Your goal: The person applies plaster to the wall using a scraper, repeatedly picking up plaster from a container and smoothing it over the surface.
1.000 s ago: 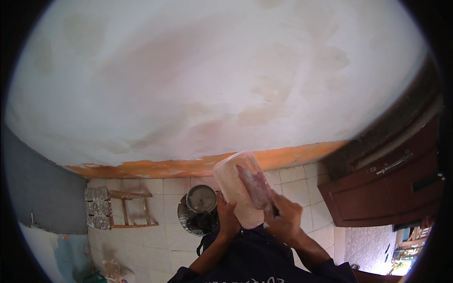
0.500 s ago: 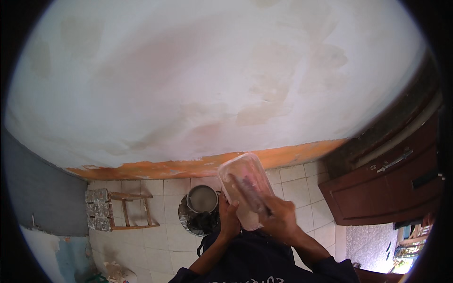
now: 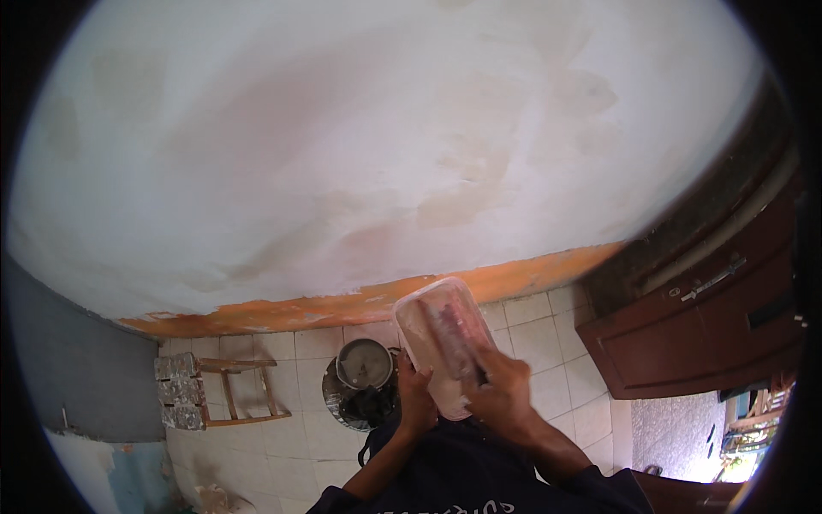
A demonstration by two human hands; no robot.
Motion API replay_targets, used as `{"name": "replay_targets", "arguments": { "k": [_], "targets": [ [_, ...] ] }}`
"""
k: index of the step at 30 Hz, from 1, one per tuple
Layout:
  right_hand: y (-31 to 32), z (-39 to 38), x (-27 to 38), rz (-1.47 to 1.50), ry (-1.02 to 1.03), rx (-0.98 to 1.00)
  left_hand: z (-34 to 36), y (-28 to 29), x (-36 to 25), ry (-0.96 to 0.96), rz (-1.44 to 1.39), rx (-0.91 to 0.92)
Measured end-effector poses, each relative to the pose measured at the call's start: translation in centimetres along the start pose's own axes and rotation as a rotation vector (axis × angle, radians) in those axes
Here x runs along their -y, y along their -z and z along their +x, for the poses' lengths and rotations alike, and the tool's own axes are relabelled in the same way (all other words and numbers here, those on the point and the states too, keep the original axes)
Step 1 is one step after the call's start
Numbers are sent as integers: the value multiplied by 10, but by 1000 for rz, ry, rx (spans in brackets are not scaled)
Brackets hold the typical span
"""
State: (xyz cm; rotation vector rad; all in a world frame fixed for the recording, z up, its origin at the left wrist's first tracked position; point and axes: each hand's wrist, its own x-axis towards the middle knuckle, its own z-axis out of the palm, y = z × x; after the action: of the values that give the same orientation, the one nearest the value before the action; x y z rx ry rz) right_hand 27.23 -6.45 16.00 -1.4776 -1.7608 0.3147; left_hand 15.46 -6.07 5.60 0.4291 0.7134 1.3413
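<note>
In front of my body, a shallow, pale rectangular tray with rounded corners is tilted in my hands. My left hand grips its left edge near the lower end. The fingers of my right hand are wrapped round a long, smeared hand tool, which lies inside the tray over a greyish-brown paste. Motion blur hides the tool's exact kind. Beyond the tray rises a white wall with beige and pinkish patches and a peeling orange band along its foot.
Left of my left hand, a round bucket of grey material stands on the tiled floor with dark cloth-like stuff beside it. A paint-spattered wooden stool is farther left. A brown door stands at the right.
My right hand has shifted slightly left, and the tool has moved over the paste in the tray. My left hand keeps its hold. The view has turned slightly.
</note>
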Motion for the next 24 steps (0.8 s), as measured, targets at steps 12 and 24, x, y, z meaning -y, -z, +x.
{"name": "replay_targets", "arguments": {
  "k": [12,24],
  "targets": [
    [-11,-26,-1,52,-94,34,3,3,-5,25,-4,5],
    [4,-10,-3,75,-16,-8,3,23,12,139,-60,72]
  ]
}}
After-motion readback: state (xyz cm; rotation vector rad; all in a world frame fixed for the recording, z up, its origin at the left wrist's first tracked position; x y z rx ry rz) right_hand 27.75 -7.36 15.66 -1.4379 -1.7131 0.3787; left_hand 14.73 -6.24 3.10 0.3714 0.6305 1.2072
